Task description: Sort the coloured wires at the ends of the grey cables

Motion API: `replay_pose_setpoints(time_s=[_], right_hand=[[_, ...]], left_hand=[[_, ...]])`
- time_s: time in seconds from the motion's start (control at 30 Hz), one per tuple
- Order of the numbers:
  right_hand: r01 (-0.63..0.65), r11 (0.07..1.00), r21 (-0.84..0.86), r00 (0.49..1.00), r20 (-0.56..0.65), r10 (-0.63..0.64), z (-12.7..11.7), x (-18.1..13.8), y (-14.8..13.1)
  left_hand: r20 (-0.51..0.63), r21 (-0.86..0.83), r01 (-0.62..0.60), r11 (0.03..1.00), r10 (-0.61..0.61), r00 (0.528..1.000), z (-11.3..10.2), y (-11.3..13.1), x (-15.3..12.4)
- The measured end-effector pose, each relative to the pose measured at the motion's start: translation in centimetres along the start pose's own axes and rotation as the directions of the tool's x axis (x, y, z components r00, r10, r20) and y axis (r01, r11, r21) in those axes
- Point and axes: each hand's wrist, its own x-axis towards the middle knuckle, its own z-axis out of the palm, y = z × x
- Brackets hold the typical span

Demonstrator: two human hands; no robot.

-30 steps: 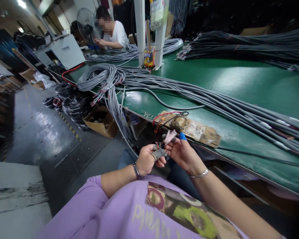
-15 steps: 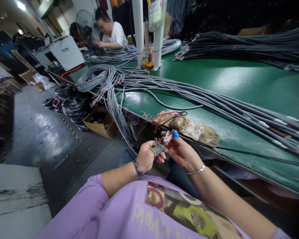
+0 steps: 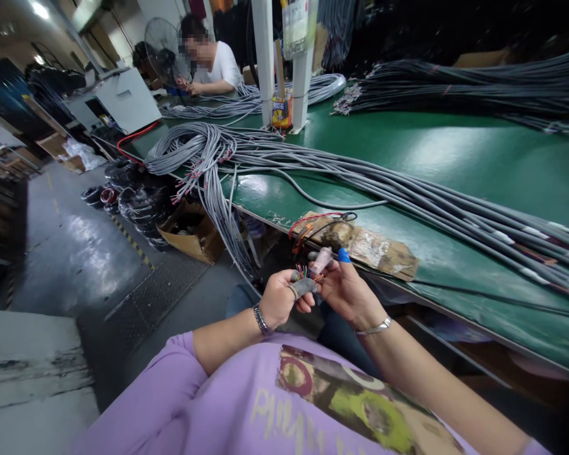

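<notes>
My left hand [image 3: 279,300], with grey covers on thumb and forefinger, is closed around a cable end. Thin coloured wires [image 3: 303,272] fan out above its forefinger. Close beside it on the right, my right hand [image 3: 348,294] has a blue cover on its raised thumb. A small pale pink plastic piece [image 3: 321,259], blurred, sits at the right fingers, just above the wire ends. A few orange-brown wire ends show between the two hands. The fingers partly hide how the right hand grips the piece.
Long grey cables [image 3: 351,167] run across the green bench [image 3: 455,151]. A taped cardboard pad [image 3: 379,253] lies at the bench's near edge. An open carton [image 3: 192,237] stands below. Across the bench a co-worker [image 3: 220,66] sits near a fan, behind white posts [image 3: 301,95].
My right thumb has lifted and shifted right, away from the pink piece, which has turned and moved slightly up. My left hand stays in place with the wires.
</notes>
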Motion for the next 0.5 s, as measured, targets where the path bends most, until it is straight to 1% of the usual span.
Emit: replay_pose_setpoints(time_s=[0.1,0.2,0.27,0.3,0.37,0.4,0.5], right_hand=[[-0.032,0.999,0.000,0.999,0.001,0.032,-0.7,-0.3,-0.2],[-0.122,0.992,0.030,0.993,0.010,0.121,-1.1,-1.0,-0.3],[-0.183,0.983,0.001,0.982,0.043,0.183,-1.2,-1.7,-0.2],[-0.194,0.981,-0.027,0.978,0.068,0.196,-1.2,-2.0,-0.1],[-0.169,0.981,-0.098,0.978,0.106,0.179,-1.1,-2.6,0.1],[-0.145,0.980,-0.137,0.982,0.104,0.160,-1.1,-2.7,0.1],[-0.023,0.962,-0.273,0.999,0.039,0.035,-1.0,-2.8,0.3]], left_hand=[[0.010,-0.006,0.012,1.000,-0.011,1.000,-0.3,-0.1,-0.4],[0.021,-0.005,0.001,1.000,-0.001,1.000,-0.5,-0.4,-0.7],[0.025,0.001,-0.016,1.000,0.016,1.000,-0.6,-0.6,-0.8],[0.029,0.007,-0.026,1.000,0.026,0.999,-0.7,-0.7,-0.8],[0.039,0.034,-0.044,0.998,0.043,0.998,-0.8,-0.9,-0.8],[0.054,0.057,-0.048,0.997,0.045,0.998,-0.9,-0.9,-0.7],[0.123,0.160,-0.050,0.986,0.030,0.992,-1.1,-0.9,-0.7]])
